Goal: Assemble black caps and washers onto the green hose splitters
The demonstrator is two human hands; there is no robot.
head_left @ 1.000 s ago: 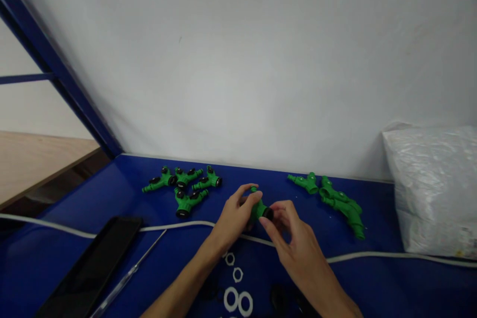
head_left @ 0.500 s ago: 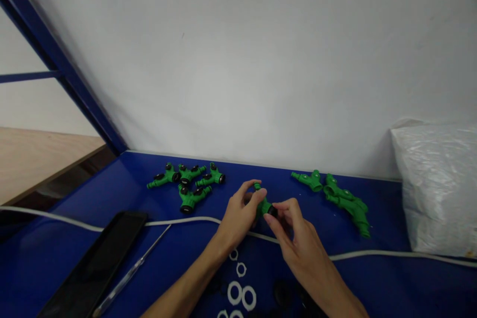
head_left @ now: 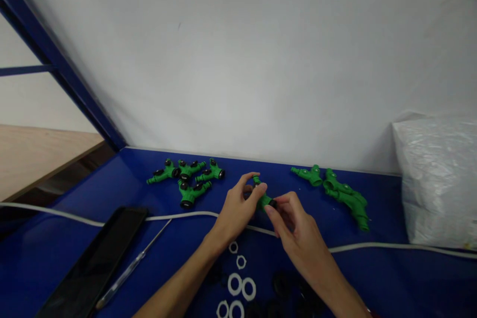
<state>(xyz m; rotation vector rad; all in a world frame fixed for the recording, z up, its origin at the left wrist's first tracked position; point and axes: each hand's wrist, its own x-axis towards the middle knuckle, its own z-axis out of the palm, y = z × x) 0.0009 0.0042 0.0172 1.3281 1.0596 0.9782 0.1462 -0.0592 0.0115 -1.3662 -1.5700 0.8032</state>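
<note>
The left hand point(head_left: 234, 211) is closed around a green plastic Y-shaped hose connector point(head_left: 264, 199), held just above the blue table top point(head_left: 74, 194), near the middle of the scene. The right hand point(head_left: 294, 231) pinches with its fingertips a small black ring point(head_left: 273, 203) at the open end of this connector. I think the ring is being seated there, so it is good to keep the connector steady in the left hand and press the ring in straight, not tilted. On the far left lie four green connectors with black parts point(head_left: 188, 179); on the far right lies a pile of plain green connectors point(head_left: 341, 194). White plastic rings point(head_left: 238, 283) are near the wrists, and a white cable point(head_left: 179, 216) crosses the table.
</note>
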